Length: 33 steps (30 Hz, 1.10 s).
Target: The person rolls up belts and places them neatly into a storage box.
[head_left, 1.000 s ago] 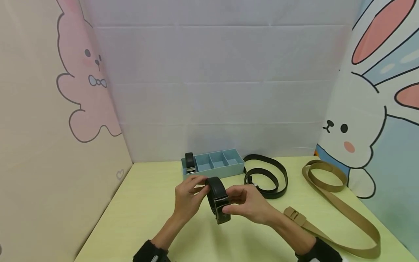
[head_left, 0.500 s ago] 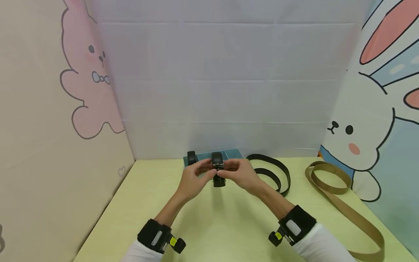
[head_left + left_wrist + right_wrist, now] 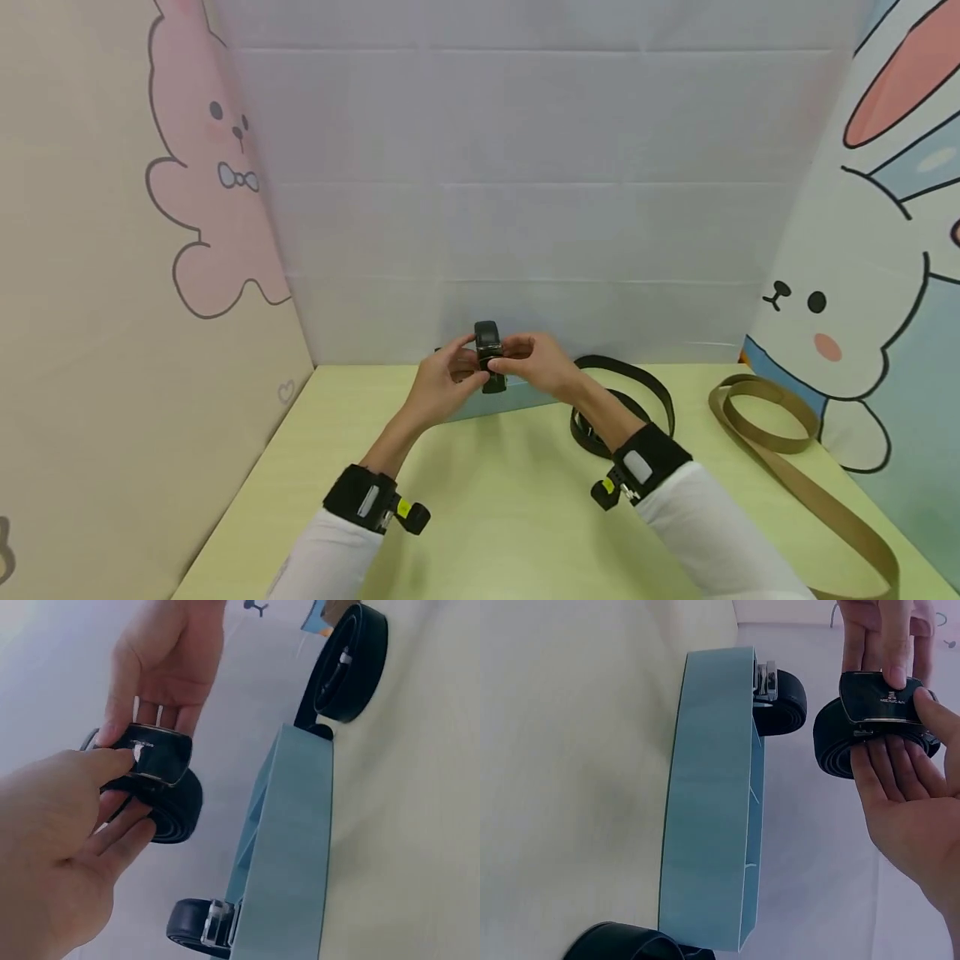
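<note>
A rolled black belt (image 3: 487, 335) with a dark plate buckle is held up over the blue box (image 3: 517, 400) in the head view. From the left, my left hand (image 3: 438, 385) grips the roll. On the other side my right hand (image 3: 542, 365) pinches it at the buckle. The left wrist view shows the thumbs of both hands on the buckle (image 3: 163, 756), with fingers behind and under the coil. Another rolled black belt (image 3: 784, 705) with a silver buckle sits in the box's end compartment. In the head view my hands mostly hide the box.
A loosely coiled black belt (image 3: 626, 372) lies on the table (image 3: 495, 517), right of the box. Further right, a long tan webbing belt (image 3: 832, 500) stretches along the table edge. A white sheet wall (image 3: 540, 208) rises behind the box.
Both hands have carried the rolled belt forward and up, from the front of the table to over the box. The buckle now faces me more squarely.
</note>
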{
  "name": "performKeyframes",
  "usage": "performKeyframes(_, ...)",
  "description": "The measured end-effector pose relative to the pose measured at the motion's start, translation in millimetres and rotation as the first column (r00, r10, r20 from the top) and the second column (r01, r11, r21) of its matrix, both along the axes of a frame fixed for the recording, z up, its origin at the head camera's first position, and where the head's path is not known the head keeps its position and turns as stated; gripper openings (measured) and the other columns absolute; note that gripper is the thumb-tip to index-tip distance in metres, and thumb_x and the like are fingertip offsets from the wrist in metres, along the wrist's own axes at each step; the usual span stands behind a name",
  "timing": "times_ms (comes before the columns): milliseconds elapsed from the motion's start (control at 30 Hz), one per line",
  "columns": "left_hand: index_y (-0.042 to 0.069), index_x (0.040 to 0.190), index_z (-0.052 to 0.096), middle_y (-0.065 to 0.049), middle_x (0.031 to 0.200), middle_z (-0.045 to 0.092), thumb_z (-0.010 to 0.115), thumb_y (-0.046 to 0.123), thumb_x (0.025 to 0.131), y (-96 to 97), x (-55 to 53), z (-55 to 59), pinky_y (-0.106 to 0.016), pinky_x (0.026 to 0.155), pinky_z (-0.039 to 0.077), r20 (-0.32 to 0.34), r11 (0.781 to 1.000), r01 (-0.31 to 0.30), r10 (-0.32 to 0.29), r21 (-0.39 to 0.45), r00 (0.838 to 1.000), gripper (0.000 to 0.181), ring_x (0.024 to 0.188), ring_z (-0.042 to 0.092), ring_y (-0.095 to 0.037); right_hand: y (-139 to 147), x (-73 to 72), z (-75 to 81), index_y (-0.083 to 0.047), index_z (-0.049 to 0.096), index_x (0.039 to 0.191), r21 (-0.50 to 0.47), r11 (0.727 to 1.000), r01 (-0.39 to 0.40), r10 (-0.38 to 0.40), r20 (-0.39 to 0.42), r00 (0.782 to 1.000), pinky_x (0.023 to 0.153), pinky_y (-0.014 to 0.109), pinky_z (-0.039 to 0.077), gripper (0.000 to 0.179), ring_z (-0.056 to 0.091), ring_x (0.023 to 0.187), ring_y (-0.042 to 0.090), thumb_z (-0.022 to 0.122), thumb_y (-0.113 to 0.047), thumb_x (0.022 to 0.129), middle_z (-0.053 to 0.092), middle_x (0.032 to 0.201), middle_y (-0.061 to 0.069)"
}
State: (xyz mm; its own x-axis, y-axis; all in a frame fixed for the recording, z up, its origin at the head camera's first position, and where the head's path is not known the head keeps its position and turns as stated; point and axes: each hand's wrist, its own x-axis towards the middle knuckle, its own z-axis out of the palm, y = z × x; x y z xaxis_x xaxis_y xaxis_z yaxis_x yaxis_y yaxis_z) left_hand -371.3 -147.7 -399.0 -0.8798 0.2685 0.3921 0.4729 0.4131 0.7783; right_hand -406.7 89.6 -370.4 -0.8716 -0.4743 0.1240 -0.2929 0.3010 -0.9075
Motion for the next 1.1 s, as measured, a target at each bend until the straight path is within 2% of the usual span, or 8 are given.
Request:
performKeyframes(167,0.004,0.171,0.045,-0.02,0.136,0.074,0.076,0.007,0.108,2.7,-22.4,-11.8,-0.049,0.108,0.065,-0.077,0.999,-0.047,0.045,-0.025,0.996,0.07,0.127,0.079,-0.038,-5,-23.3,-6.0,0.001,0.068,0.147,0.045,0.998,-0.054,0.057,-0.065,0.996,0.108,0.047,0.063,0.042,0.074,0.13,0.036,0.076,-0.015,0.109,0.075,0.14,0.023)
performKeyframes(333,-0.001,0.169,0.044,-0.025,0.132,0.074,0.076,-0.001,0.106,8.0,-38.9,-30.2,-0.047,0.106,0.066,-0.151,0.993,-0.114,0.107,-0.042,0.983,0.071,0.123,0.079,-0.041,-15,-39.2,-23.8,0.006,0.065,0.149,0.072,0.996,-0.055,0.067,-0.166,0.984,0.111,0.051,0.062,0.042,0.074,0.13,0.042,0.073,-0.006,0.109,0.075,0.139,0.027)
performKeyframes(567,0.002,0.172,0.039,-0.024,0.132,0.074,0.076,-0.003,0.105,21.0,-43.8,-52.8,-0.048,0.1,0.067,-0.18,0.964,-0.233,0.208,-0.128,0.961,0.077,0.121,0.078,-0.039,-22,-46.1,-51.1,0.005,0.065,0.15,0.106,0.994,0.014,0.006,-0.187,0.982,0.112,0.053,0.062,0.042,0.073,0.134,0.043,0.072,-0.003,0.109,0.074,0.144,0.026)
performKeyframes(700,0.002,0.172,0.04,-0.027,0.136,0.072,0.075,-0.001,0.106,20.4,-48.6,-67.6,-0.049,0.096,0.066,-0.226,0.961,-0.228,0.19,-0.155,0.955,0.075,0.12,0.076,-0.042,-22,-44.6,-60.1,0.004,0.065,0.151,0.123,0.992,0.04,-0.02,-0.157,0.987,0.116,0.056,0.059,0.042,0.07,0.14,0.044,0.071,-0.004,0.11,0.073,0.147,0.025)
performKeyframes(800,0.007,0.173,0.041,-0.024,0.138,0.073,0.076,0.008,0.108,13.8,-74.4,-101.7,-0.047,0.088,0.066,-0.279,0.956,-0.24,0.186,-0.171,0.942,0.074,0.118,0.077,-0.04,-23,-43.6,-63.2,0.003,0.067,0.149,0.179,0.982,0.061,-0.03,-0.17,0.985,0.115,0.058,0.058,0.039,0.07,0.137,0.043,0.07,-0.007,0.111,0.075,0.143,0.024)
performKeyframes(933,0.015,0.177,0.036,-0.024,0.145,0.072,0.075,0.016,0.11,9.5,-106.9,-139.6,-0.051,0.086,0.067,-0.248,0.931,-0.288,0.231,-0.225,0.941,0.078,0.12,0.078,-0.041,-27,-44.0,-63.6,0.004,0.069,0.145,0.253,0.964,0.077,-0.023,-0.208,0.978,0.11,0.057,0.06,0.036,0.073,0.129,0.042,0.07,-0.01,0.111,0.077,0.135,0.023)
performKeyframes(967,0.015,0.177,0.036,-0.027,0.147,0.07,0.076,0.013,0.109,11.0,-106.0,-138.0,-0.055,0.086,0.067,-0.225,0.918,-0.305,0.251,-0.254,0.941,0.079,0.118,0.078,-0.045,-29,-44.1,-63.3,0.004,0.07,0.145,0.264,0.962,0.075,-0.018,-0.21,0.978,0.109,0.056,0.061,0.036,0.074,0.128,0.041,0.07,-0.01,0.111,0.078,0.135,0.023)
performKeyframes(1100,0.013,0.178,0.033,-0.032,0.152,0.066,0.075,0.012,0.109,12.5,-104.4,-133.6,-0.053,0.079,0.068,-0.189,0.888,-0.326,0.277,-0.324,0.942,0.08,0.105,0.08,-0.047,-35,-43.9,-61.8,0.005,0.071,0.143,0.292,0.954,0.066,-0.002,-0.215,0.977,0.099,0.05,0.065,0.034,0.077,0.121,0.04,0.068,-0.009,0.112,0.079,0.132,0.024)
